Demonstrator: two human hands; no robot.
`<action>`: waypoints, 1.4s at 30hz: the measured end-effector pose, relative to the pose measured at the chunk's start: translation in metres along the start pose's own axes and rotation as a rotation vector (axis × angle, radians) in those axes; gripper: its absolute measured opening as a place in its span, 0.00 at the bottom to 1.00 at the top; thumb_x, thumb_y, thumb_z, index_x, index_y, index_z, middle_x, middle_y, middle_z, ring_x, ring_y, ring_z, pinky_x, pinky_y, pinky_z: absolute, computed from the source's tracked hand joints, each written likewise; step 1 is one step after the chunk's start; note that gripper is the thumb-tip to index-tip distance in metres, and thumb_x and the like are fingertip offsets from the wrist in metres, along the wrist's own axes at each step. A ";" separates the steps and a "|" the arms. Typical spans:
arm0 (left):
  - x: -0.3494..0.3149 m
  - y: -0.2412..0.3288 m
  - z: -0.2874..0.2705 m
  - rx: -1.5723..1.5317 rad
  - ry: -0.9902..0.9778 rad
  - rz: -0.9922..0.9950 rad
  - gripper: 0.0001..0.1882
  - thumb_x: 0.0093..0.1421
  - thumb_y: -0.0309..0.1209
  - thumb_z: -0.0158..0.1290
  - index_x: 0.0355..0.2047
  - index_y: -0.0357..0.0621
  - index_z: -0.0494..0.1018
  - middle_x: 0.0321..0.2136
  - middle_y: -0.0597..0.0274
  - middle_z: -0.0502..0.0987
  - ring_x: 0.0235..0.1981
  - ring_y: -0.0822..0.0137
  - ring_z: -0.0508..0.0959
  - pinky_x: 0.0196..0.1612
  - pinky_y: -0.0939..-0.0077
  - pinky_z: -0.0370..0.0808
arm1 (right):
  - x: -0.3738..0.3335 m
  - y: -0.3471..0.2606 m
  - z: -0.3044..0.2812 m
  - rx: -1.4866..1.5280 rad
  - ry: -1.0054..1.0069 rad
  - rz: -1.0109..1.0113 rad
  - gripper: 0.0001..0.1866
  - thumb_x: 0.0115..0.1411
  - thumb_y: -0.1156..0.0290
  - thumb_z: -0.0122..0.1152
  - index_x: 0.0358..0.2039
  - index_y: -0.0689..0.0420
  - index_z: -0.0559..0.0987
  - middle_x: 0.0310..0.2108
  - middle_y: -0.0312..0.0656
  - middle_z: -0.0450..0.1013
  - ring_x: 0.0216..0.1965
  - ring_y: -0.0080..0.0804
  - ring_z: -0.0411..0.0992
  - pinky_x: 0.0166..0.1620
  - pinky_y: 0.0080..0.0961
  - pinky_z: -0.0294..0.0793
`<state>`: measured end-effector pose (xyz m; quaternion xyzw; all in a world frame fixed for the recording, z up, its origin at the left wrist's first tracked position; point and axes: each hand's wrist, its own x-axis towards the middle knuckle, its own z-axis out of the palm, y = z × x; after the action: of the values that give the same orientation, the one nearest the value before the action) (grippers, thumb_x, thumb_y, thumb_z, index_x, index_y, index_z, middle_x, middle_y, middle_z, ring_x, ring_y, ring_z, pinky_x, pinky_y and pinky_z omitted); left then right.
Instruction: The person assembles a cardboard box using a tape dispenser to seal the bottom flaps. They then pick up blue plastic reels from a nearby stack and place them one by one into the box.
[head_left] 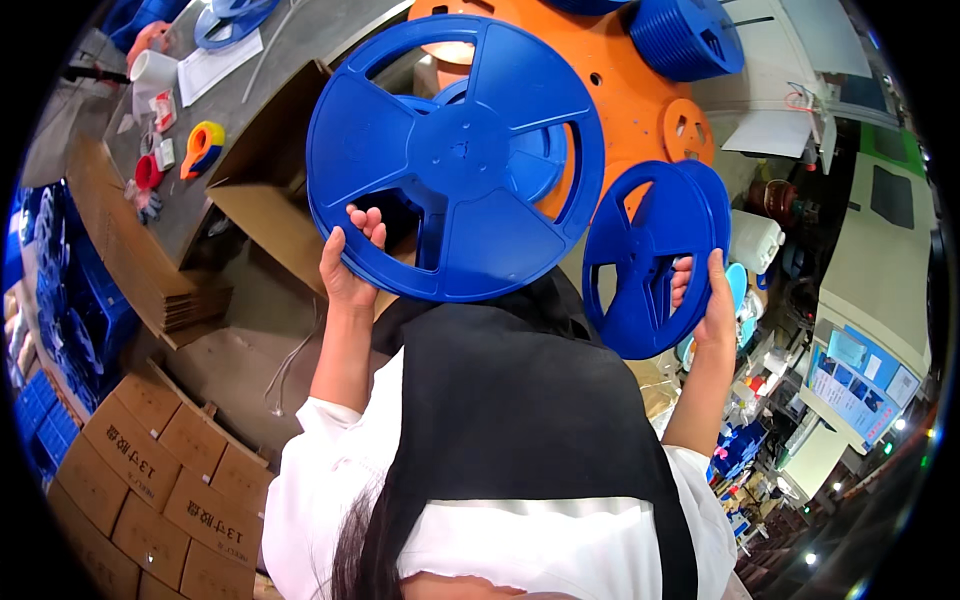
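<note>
A large blue plastic reel (505, 235) is held up in front of me by my left hand (352, 262). Its fingers pass through a cut-out near the lower left rim, with the thumb outside. To the right, my right hand (708, 300) grips a second blue reel (625, 325) by its right rim, the fingers reaching in from the side. That reel is turned so both of its flanges show. The two reels are close together, near the middle of the view. More blue reel parts (540, 165) lie behind the large reel and are partly hidden by it.
An orange round table (630, 110) carries a stack of blue discs (688, 40). Left of me stands an open cardboard box (265, 225), beside a grey table (225, 125) with a yellow tape roll (203, 148). Stacked cartons (150, 470) fill the lower left.
</note>
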<state>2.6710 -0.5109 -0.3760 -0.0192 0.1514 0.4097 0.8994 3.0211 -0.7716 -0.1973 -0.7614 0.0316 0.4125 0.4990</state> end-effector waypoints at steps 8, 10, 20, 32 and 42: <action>0.000 0.004 0.008 -0.057 -0.050 0.010 0.14 0.60 0.26 0.50 0.45 0.35 0.65 0.40 0.53 0.76 0.50 0.57 0.75 0.51 0.65 0.77 | -0.001 0.009 -0.006 0.029 0.168 -0.119 0.29 0.62 0.44 0.48 0.37 0.63 0.76 0.24 0.39 0.73 0.23 0.26 0.73 0.28 0.23 0.74; -0.004 0.006 0.006 -0.054 -0.062 0.015 0.14 0.60 0.26 0.50 0.45 0.35 0.66 0.40 0.53 0.76 0.50 0.57 0.75 0.51 0.65 0.77 | -0.002 0.009 -0.004 0.116 0.227 -0.160 0.29 0.63 0.45 0.46 0.39 0.63 0.76 0.24 0.38 0.72 0.23 0.25 0.71 0.29 0.23 0.73; -0.015 0.009 0.020 0.038 0.100 0.008 0.20 0.52 0.33 0.59 0.44 0.46 0.66 0.34 0.68 0.71 0.38 0.68 0.75 0.47 0.74 0.77 | -0.009 0.023 -0.029 0.590 0.189 -0.362 0.29 0.65 0.45 0.42 0.42 0.63 0.72 0.22 0.33 0.65 0.21 0.21 0.60 0.25 0.17 0.62; -0.008 -0.008 0.036 0.360 -0.084 -0.106 0.09 0.59 0.27 0.53 0.34 0.44 0.64 0.21 0.67 0.62 0.24 0.73 0.63 0.34 0.79 0.63 | -0.005 0.036 -0.029 0.969 -0.456 -0.507 0.29 0.65 0.47 0.42 0.41 0.65 0.73 0.21 0.37 0.68 0.18 0.24 0.63 0.22 0.21 0.65; -0.023 -0.040 0.051 1.120 0.078 0.036 0.16 0.52 0.18 0.53 0.43 0.40 0.69 0.31 0.62 0.71 0.33 0.72 0.72 0.40 0.79 0.69 | 0.001 0.036 -0.018 1.089 -0.506 -0.382 0.29 0.65 0.47 0.41 0.42 0.65 0.72 0.21 0.38 0.68 0.19 0.25 0.63 0.22 0.21 0.65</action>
<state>2.6993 -0.5464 -0.3248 0.4486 0.3794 0.2811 0.7588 3.0165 -0.8031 -0.2214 -0.2693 -0.0185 0.4081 0.8721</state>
